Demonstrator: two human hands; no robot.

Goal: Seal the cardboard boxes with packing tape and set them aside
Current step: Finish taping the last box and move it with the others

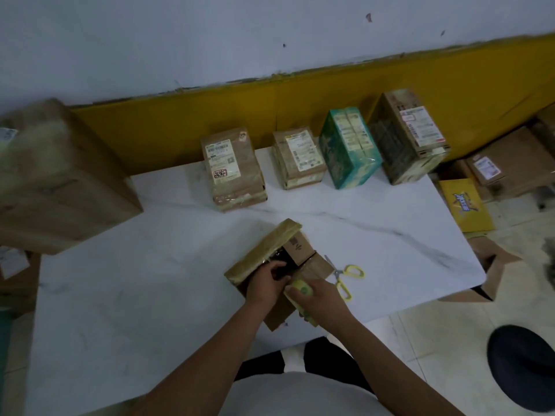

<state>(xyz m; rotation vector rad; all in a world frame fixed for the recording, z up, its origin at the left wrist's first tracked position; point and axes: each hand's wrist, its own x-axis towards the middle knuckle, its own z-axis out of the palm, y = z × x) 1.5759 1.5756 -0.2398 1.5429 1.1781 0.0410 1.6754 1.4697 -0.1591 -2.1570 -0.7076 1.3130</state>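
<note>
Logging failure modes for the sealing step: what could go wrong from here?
The open box is unclosed, with the left hand holding a dark item in its opening; tape from the tape roll in the right hand could stick early or crooked. The scissors lie beside that box near the right hand: could be knocked or graze it.

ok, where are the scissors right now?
Head view: the yellow-handled scissors lie flat on the white table, right of centre, just beyond the right hand and beside the open cardboard box.
</note>
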